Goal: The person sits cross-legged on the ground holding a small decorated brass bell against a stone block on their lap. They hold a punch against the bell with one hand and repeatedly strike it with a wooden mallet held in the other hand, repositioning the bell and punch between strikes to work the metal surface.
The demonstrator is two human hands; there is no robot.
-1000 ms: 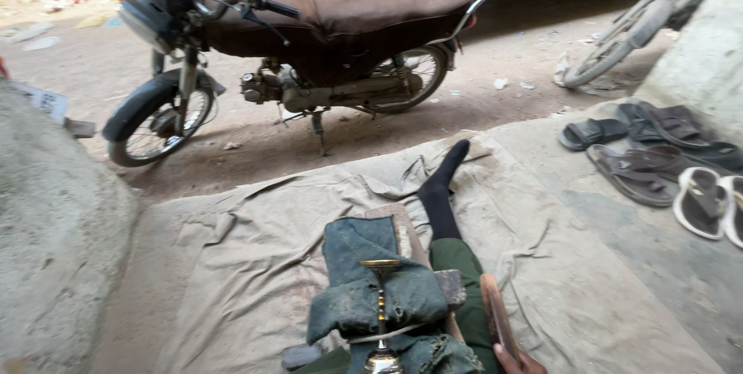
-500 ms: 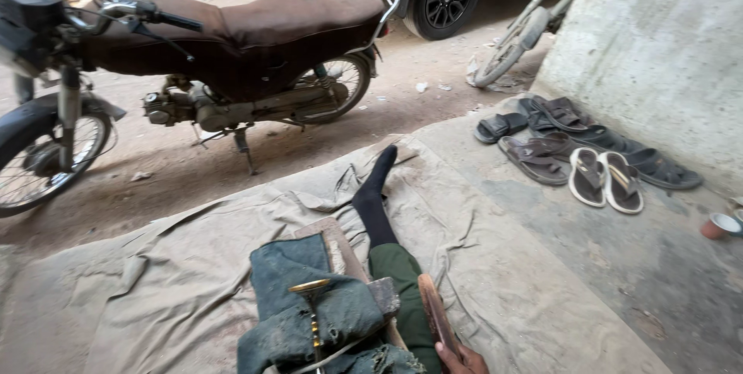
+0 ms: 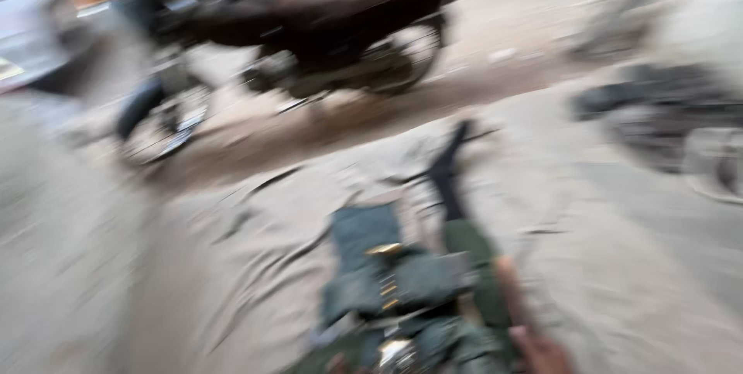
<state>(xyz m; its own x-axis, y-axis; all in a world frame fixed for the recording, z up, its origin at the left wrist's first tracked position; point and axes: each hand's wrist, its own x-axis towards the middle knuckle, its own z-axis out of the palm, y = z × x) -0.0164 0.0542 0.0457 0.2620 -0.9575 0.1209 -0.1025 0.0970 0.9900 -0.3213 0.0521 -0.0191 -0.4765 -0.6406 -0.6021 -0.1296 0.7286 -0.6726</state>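
The frame is heavily smeared by motion; only coarse shapes can be made out. A tan cloth sheet (image 3: 255,265) is spread over the ground and fills the lower half of the view. At the middle of its near edge a bundle of dark blue-grey fabric (image 3: 371,265) is seen, with brass-coloured metal parts (image 3: 385,250) lying along its centre. Just beside the bundle, on its right, a leg in green trousers (image 3: 472,265) is stretched out toward the far edge of the sheet, ending in a dark sock (image 3: 449,165).

The right hand (image 3: 542,351) is seen at the bottom edge of the view, beside the leg; whether its grip is wide, narrow or closed on anything cannot be told. The left hand is not identified with certainty in the blur.

Beyond the far edge of the sheet a motorcycle (image 3: 309,18) is parked on bare dirt. Sandals (image 3: 665,111) lie at the right, near the far right corner.
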